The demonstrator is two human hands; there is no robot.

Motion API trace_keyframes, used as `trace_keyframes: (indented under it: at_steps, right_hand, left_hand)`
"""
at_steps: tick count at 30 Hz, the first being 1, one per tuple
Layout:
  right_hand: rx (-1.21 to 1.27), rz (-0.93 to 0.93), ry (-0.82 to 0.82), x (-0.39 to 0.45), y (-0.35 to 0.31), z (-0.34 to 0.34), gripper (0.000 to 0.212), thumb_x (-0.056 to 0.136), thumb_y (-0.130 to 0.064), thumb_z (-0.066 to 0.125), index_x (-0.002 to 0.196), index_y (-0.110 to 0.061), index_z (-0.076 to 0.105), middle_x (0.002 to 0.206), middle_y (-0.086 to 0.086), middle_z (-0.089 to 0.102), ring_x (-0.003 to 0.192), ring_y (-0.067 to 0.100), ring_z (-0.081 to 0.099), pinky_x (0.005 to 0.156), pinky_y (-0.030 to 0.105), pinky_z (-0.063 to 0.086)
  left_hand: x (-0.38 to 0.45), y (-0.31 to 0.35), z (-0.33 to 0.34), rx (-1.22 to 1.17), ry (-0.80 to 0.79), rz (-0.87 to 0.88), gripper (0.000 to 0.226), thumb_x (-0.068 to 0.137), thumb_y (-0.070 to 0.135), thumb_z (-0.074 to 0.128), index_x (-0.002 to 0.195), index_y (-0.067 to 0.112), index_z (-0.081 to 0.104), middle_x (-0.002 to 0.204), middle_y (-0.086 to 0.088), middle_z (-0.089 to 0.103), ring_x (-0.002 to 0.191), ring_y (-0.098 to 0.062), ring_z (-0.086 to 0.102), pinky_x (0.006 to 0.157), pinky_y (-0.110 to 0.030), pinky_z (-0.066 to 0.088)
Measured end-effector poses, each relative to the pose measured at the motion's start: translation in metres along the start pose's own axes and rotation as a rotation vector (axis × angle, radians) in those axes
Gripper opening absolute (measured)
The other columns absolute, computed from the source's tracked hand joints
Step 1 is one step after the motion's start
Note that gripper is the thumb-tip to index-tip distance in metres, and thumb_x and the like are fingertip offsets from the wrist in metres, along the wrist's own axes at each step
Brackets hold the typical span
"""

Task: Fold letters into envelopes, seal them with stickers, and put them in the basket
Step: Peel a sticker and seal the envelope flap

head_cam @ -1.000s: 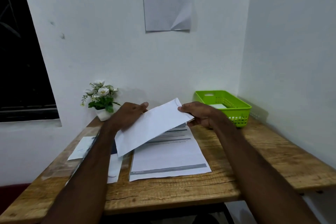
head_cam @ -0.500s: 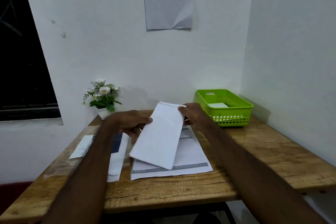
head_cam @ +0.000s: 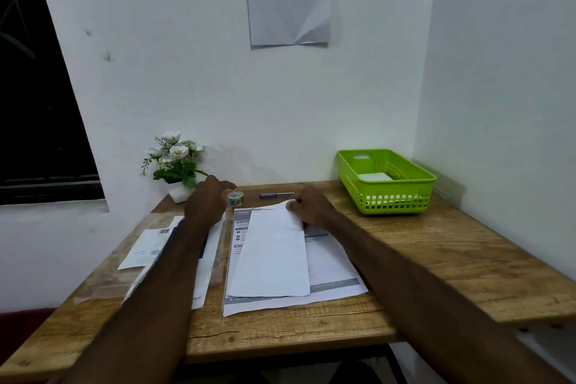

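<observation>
**Reaching for the sticker roll while the envelope is pinned**

Starting nearest the viewer, a stack of printed letters [head_cam: 330, 287] is seen lying flat on the wooden counter [head_cam: 452, 262], with more sheets and a clear sleeve [head_cam: 149, 256] spread just to its left. On top of the stack the white envelope [head_cam: 272, 256] is laid, its long axis running from the near edge of the counter away toward the wall, tilted only slightly. Its far end is held down by the right hand [head_cam: 311, 207], whose grip is curled over the top corner; whether the flap is pinched or merely pressed cannot be told.

A little farther out, the left hand [head_cam: 207, 199] is stretched forward past the papers, holding nothing, its fingers loosely extended and pointing rightward. Just beyond its fingertips the small sticker roll [head_cam: 235, 198] is stood on the counter, close to but seemingly not yet touched by the hand. The coming move is judged to turn on this: the roll lies to the right of and slightly beyond the left grip, between the two hands, and just past the envelope's far end, so the left hand is the nearer and free one. A purple pen [head_cam: 276, 195] is lying just behind the roll.

Farthest back, a potted plant [head_cam: 174, 162] is set against the wall at left, and the green basket [head_cam: 386, 203] sits at the right corner, well apart from the envelope, with something white already inside
</observation>
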State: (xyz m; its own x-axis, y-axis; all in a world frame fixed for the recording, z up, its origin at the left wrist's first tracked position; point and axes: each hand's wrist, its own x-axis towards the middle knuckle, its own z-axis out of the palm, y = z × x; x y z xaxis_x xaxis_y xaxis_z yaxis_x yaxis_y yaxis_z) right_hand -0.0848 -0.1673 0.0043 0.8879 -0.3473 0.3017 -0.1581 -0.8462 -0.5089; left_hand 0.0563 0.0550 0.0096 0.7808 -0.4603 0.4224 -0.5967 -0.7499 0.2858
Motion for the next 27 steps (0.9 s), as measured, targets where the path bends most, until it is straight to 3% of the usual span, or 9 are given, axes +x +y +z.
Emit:
trace_keyframes:
  at_steps: [6,9,13,17,19,23,27]
  right_hand:
    - [-0.077,0.025,0.012,0.000,-0.002,0.008,0.035,0.089,-0.029,0.059,0.061,-0.017,0.042,0.099,0.014,0.068,0.095,0.030,0.063,0.068,0.030,0.032]
    - [-0.095,0.028,0.017,-0.001,-0.003,0.008,0.024,0.090,-0.031,0.058,0.073,-0.016,0.051,0.103,0.013,0.069,0.098,0.031,0.064,0.069,0.030,0.034]
    - [-0.120,0.019,0.019,-0.001,-0.005,0.009,0.023,0.090,-0.029,0.056,0.073,-0.015,0.049,0.102,0.013,0.069,0.097,0.031,0.064,0.068,0.030,0.033]
    - [-0.143,0.027,0.016,-0.004,-0.006,0.009,0.035,0.089,-0.026,0.056,0.062,-0.014,0.037,0.084,0.010,0.057,0.082,0.027,0.056,0.066,0.030,0.033]
    - [-0.135,0.026,0.019,-0.005,-0.007,0.008,0.037,0.089,-0.026,0.056,0.060,-0.014,0.035,0.080,0.003,0.051,0.079,0.023,0.050,0.066,0.030,0.033]
    - [-0.118,0.038,0.021,-0.009,-0.008,0.006,0.037,0.090,-0.026,0.056,0.060,-0.015,0.036,0.081,0.005,0.053,0.080,0.025,0.051,0.068,0.030,0.032]
    - [-0.124,0.008,0.042,-0.011,-0.009,0.007,0.014,0.086,-0.023,0.058,0.076,-0.013,0.060,0.100,0.008,0.072,0.097,0.028,0.066,0.070,0.027,0.036]
  left_hand:
    - [0.009,-0.002,0.017,0.107,-0.039,-0.018,0.030,0.098,0.024,0.056,0.123,0.032,0.070,0.111,-0.014,0.052,0.109,-0.037,0.059,0.087,-0.044,0.052]
    - [0.012,-0.002,0.018,0.033,-0.060,-0.062,0.026,0.094,0.037,0.064,0.117,0.033,0.073,0.108,-0.012,0.057,0.109,-0.037,0.062,0.087,-0.042,0.053]
    - [0.026,-0.020,0.031,-0.085,-0.073,-0.145,0.046,0.076,0.058,0.072,0.110,0.028,0.070,0.097,0.000,0.061,0.108,-0.031,0.064,0.083,-0.039,0.054]
    - [0.014,-0.003,0.023,-0.113,-0.035,-0.112,0.032,0.083,0.044,0.077,0.105,0.022,0.071,0.110,-0.002,0.073,0.108,-0.029,0.067,0.085,-0.037,0.053]
    - [0.015,-0.002,0.023,-0.117,-0.033,-0.098,0.034,0.082,0.048,0.076,0.106,0.024,0.073,0.109,0.001,0.073,0.107,-0.027,0.068,0.082,-0.036,0.053]
    - [0.021,-0.006,0.020,-0.254,-0.013,-0.021,0.038,0.072,0.059,0.068,0.089,0.027,0.079,0.079,0.012,0.070,0.084,-0.017,0.071,0.067,-0.030,0.049]
    - [0.008,0.022,0.004,-0.543,0.077,0.052,0.011,0.085,0.035,0.080,0.085,0.023,0.079,0.076,0.014,0.070,0.073,-0.009,0.064,0.069,-0.033,0.051]
